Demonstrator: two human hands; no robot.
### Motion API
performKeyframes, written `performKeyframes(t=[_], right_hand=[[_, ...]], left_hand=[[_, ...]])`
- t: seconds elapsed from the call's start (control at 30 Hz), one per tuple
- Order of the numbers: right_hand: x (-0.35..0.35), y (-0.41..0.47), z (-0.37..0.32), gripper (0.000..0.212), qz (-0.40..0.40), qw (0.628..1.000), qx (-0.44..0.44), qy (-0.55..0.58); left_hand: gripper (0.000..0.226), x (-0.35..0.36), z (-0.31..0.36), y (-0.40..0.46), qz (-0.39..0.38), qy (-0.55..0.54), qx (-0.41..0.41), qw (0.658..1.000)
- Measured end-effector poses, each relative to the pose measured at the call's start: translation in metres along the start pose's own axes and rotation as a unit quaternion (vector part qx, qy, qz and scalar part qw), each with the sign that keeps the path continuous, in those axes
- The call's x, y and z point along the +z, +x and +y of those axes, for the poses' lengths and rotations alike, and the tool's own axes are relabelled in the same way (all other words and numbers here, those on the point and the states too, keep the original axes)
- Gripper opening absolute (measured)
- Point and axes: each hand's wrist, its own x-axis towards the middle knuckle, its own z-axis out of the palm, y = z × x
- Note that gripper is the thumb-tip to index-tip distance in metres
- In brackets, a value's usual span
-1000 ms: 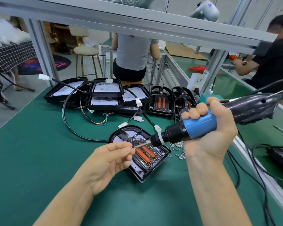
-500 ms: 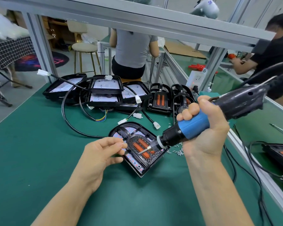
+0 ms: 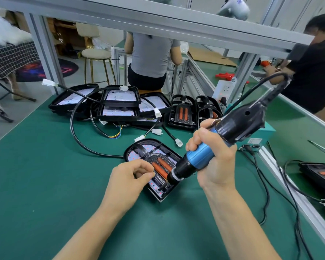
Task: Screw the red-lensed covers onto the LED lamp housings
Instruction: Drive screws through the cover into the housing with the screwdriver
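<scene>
On the green tabletop (image 3: 45, 184) a lamp housing (image 3: 139, 149) lies at centre, its red-lensed cover (image 3: 162, 167) seated on top. The right hand (image 3: 217, 162) grips an electric screwdriver (image 3: 212, 147), bit down on the cover's 6 o'clock edge. The left hand (image 3: 128, 182) rests at the cover's 9 o'clock side, thumb and forefinger pinched together; whether they hold anything is unclear. More housings (image 3: 118, 104) are stacked at 12 o'clock.

The electric screwdriver (image 3: 204, 158) has swung down from mid-air; its bit now meets the red-lensed cover (image 3: 160, 168). The left hand (image 3: 129, 178) has dropped beside the bit.
</scene>
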Motion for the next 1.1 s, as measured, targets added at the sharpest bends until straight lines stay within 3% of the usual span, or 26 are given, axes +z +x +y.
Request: performKeyframes(t=[0.6, 0.9, 1.0, 1.1], right_hand=[[-0.005, 0.000, -0.001, 0.015, -0.025, 0.999, 0.031, 0.003], [-0.042, 0.027, -0.049, 0.013, 0.049, 0.998, 0.021, 0.018], [-0.059, 0.033, -0.066, 0.017, 0.085, 0.996, 0.016, -0.024], [-0.079, 0.036, -0.079, 0.021, 0.119, 0.989, 0.026, -0.082]], left_hand=[[0.020, -0.003, 0.002, 0.006, -0.021, 0.022, -0.017, 0.999], [0.021, 0.011, 0.036, 0.018, -0.011, 0.021, 0.042, 0.999], [0.020, 0.026, 0.055, 0.022, -0.023, -0.008, 0.058, 0.998], [0.017, 0.044, 0.067, 0.027, -0.041, 0.046, 0.092, 0.994]])
